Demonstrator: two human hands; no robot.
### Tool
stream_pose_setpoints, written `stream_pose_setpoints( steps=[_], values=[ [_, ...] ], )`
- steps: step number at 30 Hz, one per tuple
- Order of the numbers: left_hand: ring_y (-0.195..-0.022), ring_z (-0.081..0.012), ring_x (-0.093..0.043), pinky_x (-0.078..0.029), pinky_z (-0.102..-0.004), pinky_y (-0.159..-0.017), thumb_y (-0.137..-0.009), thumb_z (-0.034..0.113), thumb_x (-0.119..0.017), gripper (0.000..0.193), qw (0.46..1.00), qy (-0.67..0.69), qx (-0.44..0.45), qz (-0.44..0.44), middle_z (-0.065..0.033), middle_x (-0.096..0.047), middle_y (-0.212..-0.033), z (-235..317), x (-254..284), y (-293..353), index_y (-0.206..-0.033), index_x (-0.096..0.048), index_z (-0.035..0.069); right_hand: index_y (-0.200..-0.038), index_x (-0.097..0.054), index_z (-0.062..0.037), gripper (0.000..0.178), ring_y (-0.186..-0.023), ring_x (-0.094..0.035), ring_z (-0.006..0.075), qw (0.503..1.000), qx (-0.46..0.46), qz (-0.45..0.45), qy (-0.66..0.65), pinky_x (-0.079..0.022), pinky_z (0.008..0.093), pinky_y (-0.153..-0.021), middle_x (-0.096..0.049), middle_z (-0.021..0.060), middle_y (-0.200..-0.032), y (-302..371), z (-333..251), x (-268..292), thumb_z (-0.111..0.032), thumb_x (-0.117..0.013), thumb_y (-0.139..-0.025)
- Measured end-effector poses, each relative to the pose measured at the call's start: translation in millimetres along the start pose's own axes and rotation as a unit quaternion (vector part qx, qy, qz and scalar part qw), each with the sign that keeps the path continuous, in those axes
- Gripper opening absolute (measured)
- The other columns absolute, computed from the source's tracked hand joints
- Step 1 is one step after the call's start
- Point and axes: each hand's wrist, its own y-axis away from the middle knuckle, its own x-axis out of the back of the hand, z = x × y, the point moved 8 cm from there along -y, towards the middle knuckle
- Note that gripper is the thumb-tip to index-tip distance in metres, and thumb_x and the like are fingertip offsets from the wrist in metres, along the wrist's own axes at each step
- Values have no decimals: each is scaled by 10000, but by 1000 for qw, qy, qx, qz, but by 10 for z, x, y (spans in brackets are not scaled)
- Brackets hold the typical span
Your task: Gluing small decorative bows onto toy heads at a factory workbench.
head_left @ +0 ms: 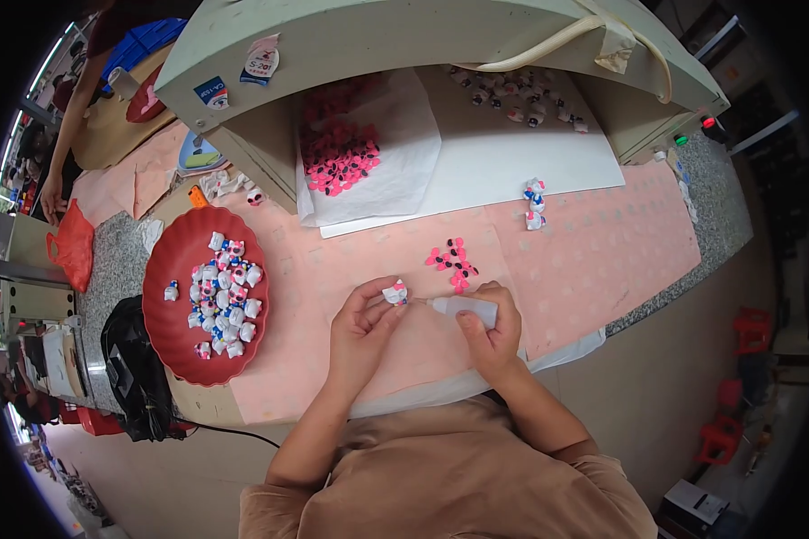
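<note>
Between the fingertips of my left hand [360,331] is a small white figurine [395,293], held just above the pink-covered table. My right hand [502,334] is wrapped round a whitish translucent squeeze bottle [478,312], tipped on its side. Its narrow nozzle points left at the figurine; I cannot tell whether the two touch. Just beyond the bottle lies a loose cluster of small pink and black pieces [454,260]. Further right, a few white and blue figurines [535,205] stand close together on the table.
On the left, a red scalloped bowl [160,337] holds many figurines. Ahead stands a pale green hood [351,40]; inside are a pile of pink and black pieces [342,160] on white paper and more figurines [521,92]. A red plastic bag [74,244] lies far left, near another person's hand [52,193].
</note>
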Motion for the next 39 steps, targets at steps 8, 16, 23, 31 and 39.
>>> stream_pose_setpoints(
  steps=[8,16,23,31,39],
  values=[
    [-1116,-195,-592,-480,-262,-939,-873,-87,-576,379,999,30,11,3,-106,-562,-1182,44,67,-43,-1237,-495,-19,-893,-515,-17,172,-874,-583,118,965,-261,-18,-35,-476,269,-759,-599,55,-918,-238,428,373,-33,-675,-830],
    [-1020,-115,-592,-481,-249,-892,-891,0,-608,387,998,68,-4,-9,-54,-587,-1149,-45,104,16,-1263,-506,26,-832,-610,-18,144,-803,-601,284,938,-16,-238,251,-493,369,-692,-633,123,-834,-373,22,-118,-13,-718,-737],
    [-1091,-144,-588,-467,-264,-949,-910,30,-596,418,991,121,-21,-50,-66,-564,-1205,-30,89,29,-1306,-461,30,-835,-626,-10,99,-759,-620,200,959,-132,-191,161,-494,326,-680,-663,78,-801,-313,-33,-163,-27,-703,-775],
    [-1126,-147,-569,-456,-284,-972,-911,63,-610,422,980,184,38,-73,-55,-567,-1206,-51,12,64,-1309,-470,52,-876,-622,-13,90,-778,-574,90,968,-214,-129,6,-456,253,-734,-634,19,-815,-148,-42,-436,-5,-679,-806],
    [-1084,-159,-600,-478,-274,-944,-918,48,-592,423,990,123,-2,-61,-64,-575,-1191,-32,2,38,-1321,-464,37,-955,-578,6,122,-724,-623,131,930,-338,-55,-132,-492,220,-610,-648,79,-823,-50,193,-249,5,-635,-847]
  ],
)
